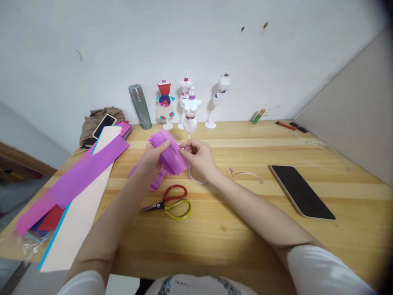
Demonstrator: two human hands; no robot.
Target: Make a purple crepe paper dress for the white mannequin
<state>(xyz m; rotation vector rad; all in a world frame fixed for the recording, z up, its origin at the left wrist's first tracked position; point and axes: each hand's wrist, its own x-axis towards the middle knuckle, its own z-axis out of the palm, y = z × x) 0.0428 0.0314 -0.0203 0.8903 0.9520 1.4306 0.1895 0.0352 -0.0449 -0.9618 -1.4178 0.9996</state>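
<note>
- Gripping the purple stack [170,155]: left hand [152,155], thumb on top, clamped on its left side. The rest of those fingers are hidden under it.
- Right hand [197,155] has thumb and forefinger pinched together at the stack's right edge. Can't tell how many layers are in that pinch.
- So the stack's up between both hands, over the middle of the table [233,241], layers kinda fanned out at the lower edge.
- Right below it, some purple strips [158,181] on the wood.
- Closer to the body: scissors [166,204], one red handle, one yellow, blades pointing left.
- Just right of the hands, a tiny purple knot [231,169] with a thin pale strip [249,174] beside it.
- Further right, a dark-screened tablet [302,192] lying flat.
- Behind the hands, a white form [190,112] with a purple neck band. Further back, a form in a red top [164,88] and two more, all near the wall [196,37].
- Left of those, a flask [141,107] standing up.
- Far left, a purple sheet [82,178] lies across a pale sheet [84,217], with a phone [105,125] and brown cloth [106,111] behind.
- Back right, a green tube [258,116] and a red pen [286,125].
</note>
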